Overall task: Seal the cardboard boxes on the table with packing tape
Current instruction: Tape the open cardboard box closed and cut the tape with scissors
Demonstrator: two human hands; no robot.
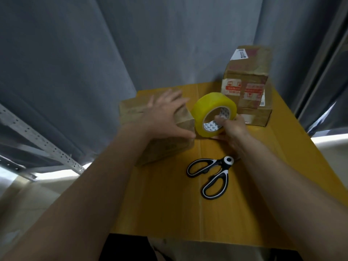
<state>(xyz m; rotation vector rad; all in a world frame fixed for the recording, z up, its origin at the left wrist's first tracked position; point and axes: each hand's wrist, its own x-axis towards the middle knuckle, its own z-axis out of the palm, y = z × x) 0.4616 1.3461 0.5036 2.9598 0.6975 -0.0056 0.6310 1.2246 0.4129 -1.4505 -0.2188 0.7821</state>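
Yellow packing tape roll (213,114) stands on edge beside the near cardboard box (160,132), gripped through its core by the right hand (230,127); the left hand (165,115) lies flat, fingers spread, atop that box.

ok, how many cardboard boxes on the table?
3: one box under the left hand, two stacked at far right, upper box on lower box.
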